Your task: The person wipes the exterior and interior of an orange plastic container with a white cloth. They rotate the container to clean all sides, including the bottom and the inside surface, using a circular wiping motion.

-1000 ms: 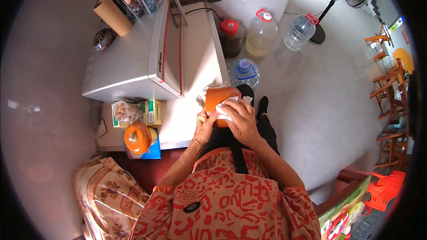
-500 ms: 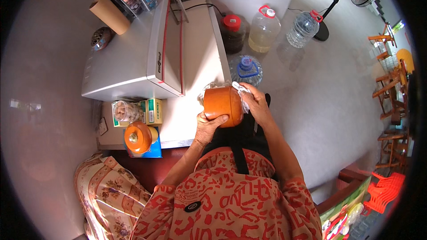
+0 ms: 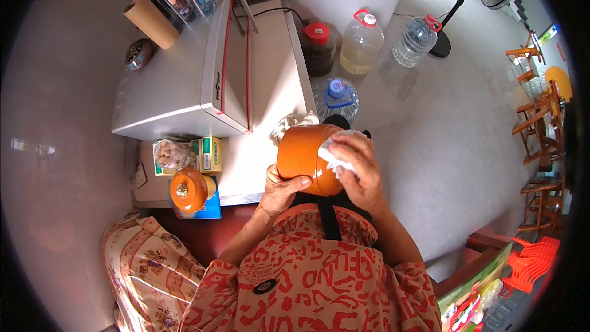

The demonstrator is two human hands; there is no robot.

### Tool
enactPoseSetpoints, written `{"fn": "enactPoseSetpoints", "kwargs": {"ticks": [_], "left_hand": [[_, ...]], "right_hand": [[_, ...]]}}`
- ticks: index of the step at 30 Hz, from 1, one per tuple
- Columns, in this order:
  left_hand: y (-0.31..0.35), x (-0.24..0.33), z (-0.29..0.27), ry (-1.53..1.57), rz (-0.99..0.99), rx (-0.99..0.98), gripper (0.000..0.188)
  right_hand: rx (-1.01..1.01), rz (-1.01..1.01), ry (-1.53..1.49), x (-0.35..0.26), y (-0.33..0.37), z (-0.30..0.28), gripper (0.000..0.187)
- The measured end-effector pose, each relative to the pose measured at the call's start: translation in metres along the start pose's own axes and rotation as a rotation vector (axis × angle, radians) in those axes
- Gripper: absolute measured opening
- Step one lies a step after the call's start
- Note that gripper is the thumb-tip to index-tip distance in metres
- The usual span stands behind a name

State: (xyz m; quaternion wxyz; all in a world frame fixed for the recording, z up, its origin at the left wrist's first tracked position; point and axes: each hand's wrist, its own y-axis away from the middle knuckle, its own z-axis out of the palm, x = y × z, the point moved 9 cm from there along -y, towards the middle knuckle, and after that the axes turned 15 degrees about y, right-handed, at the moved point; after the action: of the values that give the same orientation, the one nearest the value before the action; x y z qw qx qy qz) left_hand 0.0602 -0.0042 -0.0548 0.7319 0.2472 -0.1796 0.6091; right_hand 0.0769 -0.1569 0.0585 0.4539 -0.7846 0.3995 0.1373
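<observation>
Jar (image 3: 172, 155) on counter (image 3: 270, 95), knobbed lid (image 3: 189, 189) just beside it. Left hand (image 3: 281, 192) grips pot (image 3: 298, 157), held up near the counter's right corner; cloth (image 3: 330, 152) on pot's right side, bunched in right hand (image 3: 364, 175).

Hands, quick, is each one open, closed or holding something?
Left hand: holding the orange pot, thumb on its side.
Right hand: closed on a white cloth, against the pot.
</observation>
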Motion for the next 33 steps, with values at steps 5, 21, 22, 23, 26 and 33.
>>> {"fn": "enactPoseSetpoints", "kwargs": {"ticks": [5,21,22,23,26,33], "left_hand": [[0.005,0.000,0.007,0.036,-0.018,-0.056,0.042],[-0.009,0.010,-0.003,0.265,0.024,0.026,0.051],[-0.009,0.011,-0.003,0.243,0.037,0.029,0.051],[-0.009,0.013,-0.003,0.222,0.049,0.032,0.052],[-0.009,0.011,0.000,0.226,0.024,-0.019,0.053],[-0.001,0.007,0.022,0.263,-0.045,-0.105,0.056]], "right_hand": [[-0.050,0.325,-0.317,0.036,-0.003,0.007,0.026],[0.000,0.007,0.005,-0.010,0.005,-0.002,0.037],[-0.029,0.010,-0.027,-0.017,0.005,-0.004,0.035],[-0.046,-0.017,-0.011,-0.024,0.008,-0.005,0.034],[-0.039,-0.106,0.036,-0.040,0.013,-0.007,0.034],[0.049,-0.039,0.152,-0.035,-0.020,-0.029,0.034]]}}
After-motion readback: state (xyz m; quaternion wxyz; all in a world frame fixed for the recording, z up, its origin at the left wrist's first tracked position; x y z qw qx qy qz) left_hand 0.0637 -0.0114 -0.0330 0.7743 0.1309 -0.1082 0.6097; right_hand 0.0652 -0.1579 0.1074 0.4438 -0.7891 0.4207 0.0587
